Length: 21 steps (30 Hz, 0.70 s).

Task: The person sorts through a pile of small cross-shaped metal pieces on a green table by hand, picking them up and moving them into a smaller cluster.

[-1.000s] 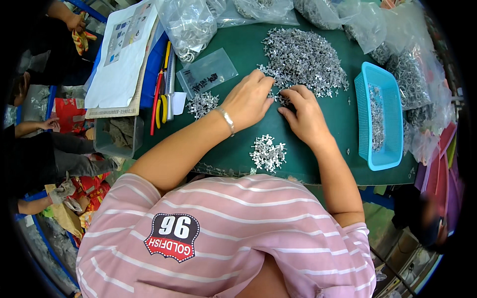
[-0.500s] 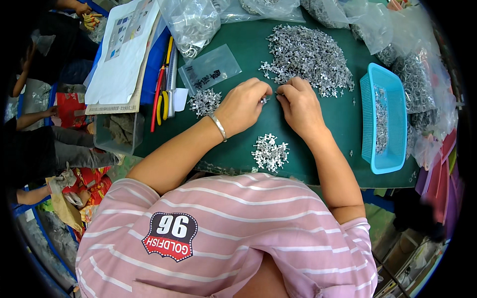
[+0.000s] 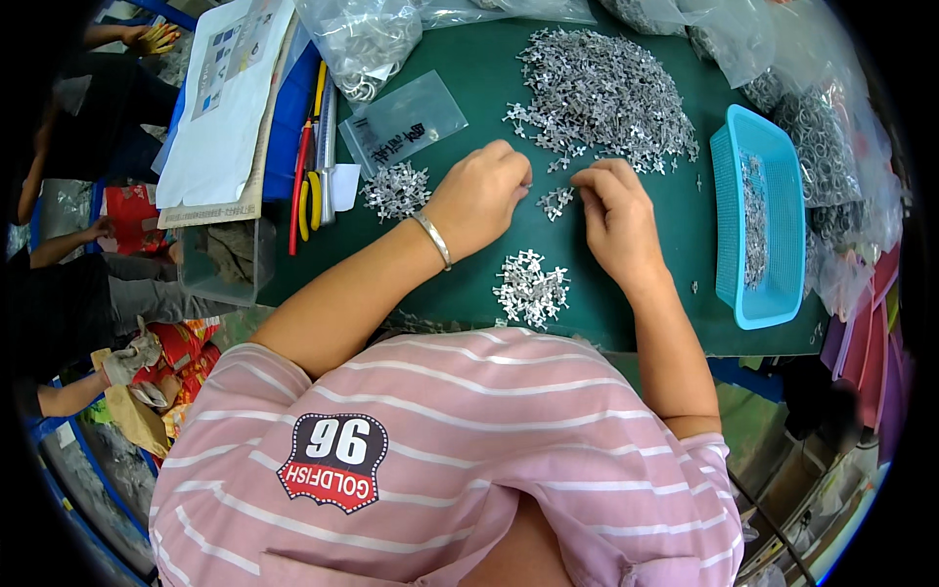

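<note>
My left hand (image 3: 476, 201) is closed above the green table, its thumb and fingers drawn together; whatever lies between the fingertips is hidden. My right hand (image 3: 623, 220) has loosely bent fingers, thumb and forefinger slightly apart, with nothing visible between them. A small cluster of silver metal pieces (image 3: 556, 203), branched like little crosses, lies between both hands, nearest my right fingertips. Beyond them spreads a large pile of similar pieces (image 3: 611, 98). Smaller piles sit left of my left hand (image 3: 396, 190) and close to my body (image 3: 531, 290).
A blue basket (image 3: 726, 215) with small metal parts stands at right, beside bags of metal rings (image 3: 820, 161). Left are a clear zip bag (image 3: 406, 122), pliers (image 3: 310, 201), a cutter knife (image 3: 328, 147), papers (image 3: 217, 147) and a plastic box (image 3: 264, 259). Other people sit far left.
My hands have moved apart, the right one shifting right and slightly nearer me. The small cluster between them now shows where my right fingers were. The view has shifted slightly.
</note>
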Motion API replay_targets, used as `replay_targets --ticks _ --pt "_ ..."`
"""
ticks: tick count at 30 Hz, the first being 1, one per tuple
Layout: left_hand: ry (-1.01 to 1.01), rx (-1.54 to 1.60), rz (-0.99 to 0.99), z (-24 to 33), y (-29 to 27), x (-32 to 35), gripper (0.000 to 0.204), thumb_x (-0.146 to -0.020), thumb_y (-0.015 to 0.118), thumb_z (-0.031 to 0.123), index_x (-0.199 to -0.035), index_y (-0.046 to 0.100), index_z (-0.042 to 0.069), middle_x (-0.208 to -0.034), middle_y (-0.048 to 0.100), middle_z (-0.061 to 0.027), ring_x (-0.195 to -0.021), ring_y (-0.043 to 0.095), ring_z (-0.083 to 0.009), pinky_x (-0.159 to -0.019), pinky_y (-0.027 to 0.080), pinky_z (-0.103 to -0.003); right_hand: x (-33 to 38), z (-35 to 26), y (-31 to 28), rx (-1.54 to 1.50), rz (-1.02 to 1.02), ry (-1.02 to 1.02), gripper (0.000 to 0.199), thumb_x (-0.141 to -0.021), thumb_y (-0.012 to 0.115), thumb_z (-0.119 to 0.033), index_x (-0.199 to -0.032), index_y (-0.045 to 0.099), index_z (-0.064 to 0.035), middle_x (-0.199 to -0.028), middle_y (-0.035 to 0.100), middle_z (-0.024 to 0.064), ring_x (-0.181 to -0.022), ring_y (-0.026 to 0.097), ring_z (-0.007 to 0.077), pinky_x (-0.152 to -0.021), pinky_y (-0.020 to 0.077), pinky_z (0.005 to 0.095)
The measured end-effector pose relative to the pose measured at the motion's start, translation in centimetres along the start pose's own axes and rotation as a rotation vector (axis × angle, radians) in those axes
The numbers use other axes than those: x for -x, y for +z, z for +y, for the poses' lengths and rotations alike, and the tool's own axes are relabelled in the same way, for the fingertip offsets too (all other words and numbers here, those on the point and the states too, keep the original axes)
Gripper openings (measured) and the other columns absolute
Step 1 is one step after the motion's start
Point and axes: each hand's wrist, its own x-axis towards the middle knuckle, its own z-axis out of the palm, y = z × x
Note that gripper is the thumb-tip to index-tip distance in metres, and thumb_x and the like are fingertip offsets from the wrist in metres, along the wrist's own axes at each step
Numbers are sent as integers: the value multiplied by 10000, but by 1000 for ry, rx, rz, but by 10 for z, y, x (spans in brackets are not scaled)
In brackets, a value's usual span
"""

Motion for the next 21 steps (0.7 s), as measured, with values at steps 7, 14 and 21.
replay_targets --ticks 7,14,21 --pt "50 104 31 0 -4 -9 115 -792 688 -33 -871 616 11 -909 638 -122 -851 637 -322 -743 522 -389 -2 -1 7 22 -49 -100 98 -815 668 35 -908 663 4 -925 619 144 -874 616 353 -768 510 416" --pt "-1 81 -7 -1 -11 3 175 -746 744 -18 -868 622 14 -950 645 -112 -848 648 -309 -743 532 -370 -21 9 -3 24 -7 -51 112 -834 649 32 -930 690 -7 -895 631 146 -840 637 346 -733 523 399" --pt "-9 91 -3 -1 -21 10 150 -787 717 -29 -913 641 -1 -954 635 -117 -803 648 -287 -701 531 -356 -27 11 8 127 -84 -100 116 -834 645 9 -932 694 -27 -989 633 124 -933 619 321 -808 513 414"
